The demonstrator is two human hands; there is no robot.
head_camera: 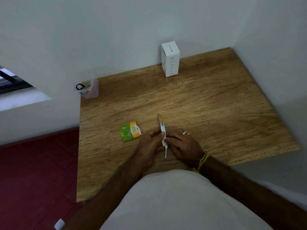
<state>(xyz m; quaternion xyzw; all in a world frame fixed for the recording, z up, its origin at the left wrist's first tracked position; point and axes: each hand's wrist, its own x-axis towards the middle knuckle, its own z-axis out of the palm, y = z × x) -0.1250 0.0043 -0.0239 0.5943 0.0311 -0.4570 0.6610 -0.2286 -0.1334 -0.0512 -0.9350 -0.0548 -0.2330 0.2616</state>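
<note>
Both of my hands meet over the wooden table (207, 103) near its front middle. Between them is a white folding tool (162, 128) with a yellowish blade pointing away from me and a thin white piece sticking out toward me. My left hand (150, 143) grips its body with the thumb on top. My right hand (181, 144), wearing a ring and yellow wrist threads, curls its fingers round the tool's right side. A torn green and yellow sachet (129, 131) lies flat just left of my left hand.
A tall white carton (170, 59) stands against the back wall. A clear plastic tub (87, 87) holding black-handled scissors sits at the table's back left corner. Walls close the back and right sides. Red flooring (36, 171) lies left of the table.
</note>
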